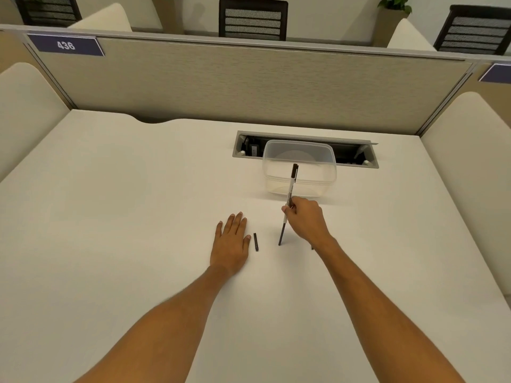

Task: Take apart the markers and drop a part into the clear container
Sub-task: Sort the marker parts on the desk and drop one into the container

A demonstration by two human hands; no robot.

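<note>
A: Far left, what's there?

B: A cream padded side panel [26,106], then a blue number plate reading 436 [65,45] fixed on the beige fabric desk divider [249,87]. Behind the divider, black mesh-backed office chairs [253,20].

A: And on the white desk top [110,203]?

B: Left hand [231,241] lying flat, palm down, fingers straight and together, gripping nothing. Just right of its thumb, not quite touching, a short black marker cap [256,241] lying on the surface, roughly lengthwise away from the viewer.

A: Next over?

B: A slim white-barrelled marker with a black clipped cap on top [292,183], held nearly upright with its dark lower end [282,233] resting on the desk. Right hand [307,219] curled round the middle of the barrel, thumb and fingers pinching it. Peeking out past the right wrist, a small dark bit on the desk [312,247]; too little showing to tell what.

A: The container?

B: Clear rectangular plastic tub with rounded corners [300,153], open-topped, standing behind the right hand. Marker's upper half crossing in front of its near wall. Nothing visible inside.

A: Anything crowding it?

B: Directly behind the tub, a grey recessed cable tray with its flap open [356,154], partly hidden by the tub's far rim. Further right, another cream side panel [470,150] and a second blue plate [497,74] cut off at the edge.
</note>
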